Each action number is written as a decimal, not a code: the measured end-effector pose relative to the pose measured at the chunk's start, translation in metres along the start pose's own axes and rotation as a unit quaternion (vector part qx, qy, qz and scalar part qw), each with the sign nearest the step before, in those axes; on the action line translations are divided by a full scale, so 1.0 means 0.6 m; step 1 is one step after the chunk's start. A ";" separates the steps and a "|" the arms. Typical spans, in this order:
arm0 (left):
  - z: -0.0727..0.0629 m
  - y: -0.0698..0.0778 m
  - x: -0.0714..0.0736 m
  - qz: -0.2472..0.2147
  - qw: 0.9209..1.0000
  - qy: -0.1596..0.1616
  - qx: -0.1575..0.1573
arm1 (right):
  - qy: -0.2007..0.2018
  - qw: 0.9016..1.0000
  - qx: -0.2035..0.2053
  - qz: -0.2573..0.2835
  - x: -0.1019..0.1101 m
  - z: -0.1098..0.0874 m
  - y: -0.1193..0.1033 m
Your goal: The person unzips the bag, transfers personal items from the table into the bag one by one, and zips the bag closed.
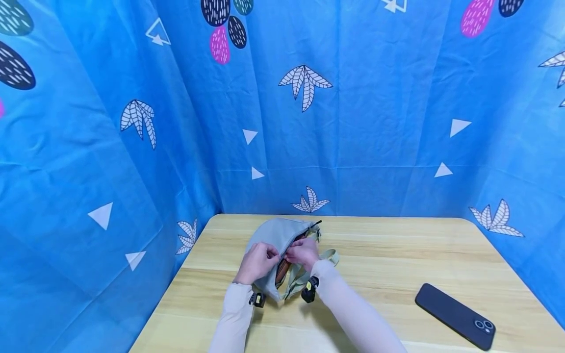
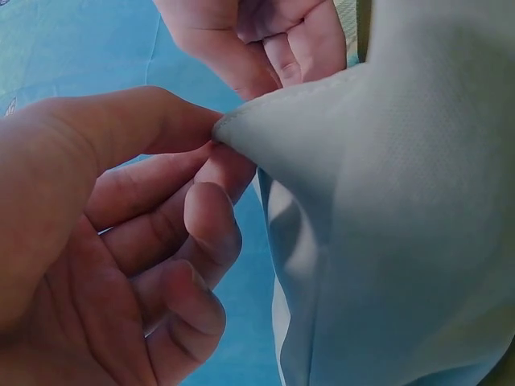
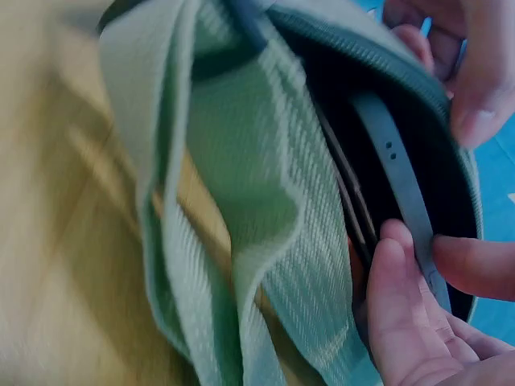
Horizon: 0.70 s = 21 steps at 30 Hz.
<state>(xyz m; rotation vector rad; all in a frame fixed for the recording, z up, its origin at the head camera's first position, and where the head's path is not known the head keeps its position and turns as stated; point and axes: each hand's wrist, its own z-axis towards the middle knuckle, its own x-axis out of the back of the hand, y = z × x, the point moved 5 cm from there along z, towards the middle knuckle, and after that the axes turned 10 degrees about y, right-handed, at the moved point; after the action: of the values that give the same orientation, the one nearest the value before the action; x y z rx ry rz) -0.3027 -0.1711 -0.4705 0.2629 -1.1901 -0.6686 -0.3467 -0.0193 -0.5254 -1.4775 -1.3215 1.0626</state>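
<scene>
A grey shoulder bag (image 1: 273,235) with a pale green webbing strap (image 3: 241,185) lies on the table, its zipped mouth open. My left hand (image 1: 258,262) pinches the edge of the opening between thumb and fingertips, pulling the fabric into a point in the left wrist view. My right hand (image 3: 410,330) reaches into the mouth, thumb and fingers on either side of a slim, flat, pale blue-grey thing (image 3: 394,153) with two small dark dots on its edge. Beside it inside, a brown item (image 1: 282,271) shows; the rest of the contents is hidden.
A dark smartphone (image 1: 454,316) lies face down at the table's right front. The wooden table (image 1: 375,260) carries both it and the bag. Blue patterned cloth (image 1: 375,122) hangs behind and along the sides. Strap loops spill to the bag's right.
</scene>
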 end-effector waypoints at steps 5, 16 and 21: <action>-0.001 0.001 0.000 -0.003 1.000 -0.001 0.000 | 0.005 1.000 0.003 -0.013 0.001 -0.001 0.000; -0.001 -0.001 -0.003 -0.002 1.000 -0.002 0.008 | -0.005 0.998 0.045 -0.045 0.031 -0.005 -0.017; -0.002 -0.005 -0.002 0.000 1.000 -0.003 0.015 | -0.003 0.997 0.058 -0.055 0.069 -0.008 -0.036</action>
<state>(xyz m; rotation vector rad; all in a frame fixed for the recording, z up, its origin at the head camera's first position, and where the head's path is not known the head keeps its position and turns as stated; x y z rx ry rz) -0.3026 -0.1730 -0.4734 0.2854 -1.2068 -0.6519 -0.3444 0.0232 -0.5055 -1.3014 -1.3080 1.0548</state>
